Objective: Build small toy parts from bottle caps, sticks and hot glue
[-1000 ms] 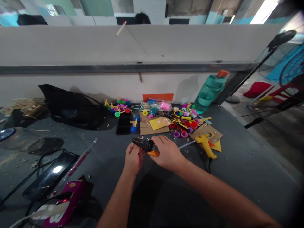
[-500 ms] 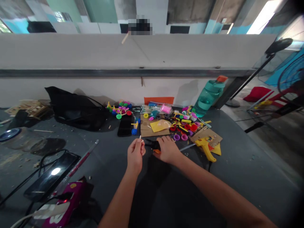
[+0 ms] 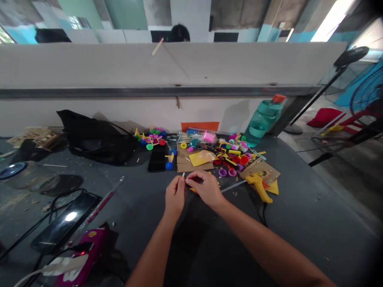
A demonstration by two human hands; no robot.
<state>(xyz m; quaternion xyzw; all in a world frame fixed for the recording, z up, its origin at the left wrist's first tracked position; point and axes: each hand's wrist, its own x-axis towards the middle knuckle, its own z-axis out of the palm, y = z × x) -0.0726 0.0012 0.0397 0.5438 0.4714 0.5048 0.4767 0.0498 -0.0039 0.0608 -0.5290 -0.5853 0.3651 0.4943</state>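
You have two hands here, your left hand [image 3: 175, 194] and your right hand [image 3: 206, 189], with one small wooden stick [image 3: 183, 175], one yellow glue gun [image 3: 259, 186], one teal water bottle [image 3: 262, 121], one black bag [image 3: 95, 139] and one black smartphone [image 3: 156, 158].

The left hand [image 3: 175, 195] pinches a small wooden stick [image 3: 183, 174] with its tip pointing up, and the right hand [image 3: 206, 189] sits just beside it, its fingertips [image 3: 188, 180] near the stick. Under the right hand, an orange tool handle [image 3: 194, 190] shows, mostly hidden. Ahead of the hands lies a cardboard sheet [image 3: 185, 159], a black phone [image 3: 157, 158] beside it. Right of the right hand lies a yellow hot glue gun [image 3: 259, 186].
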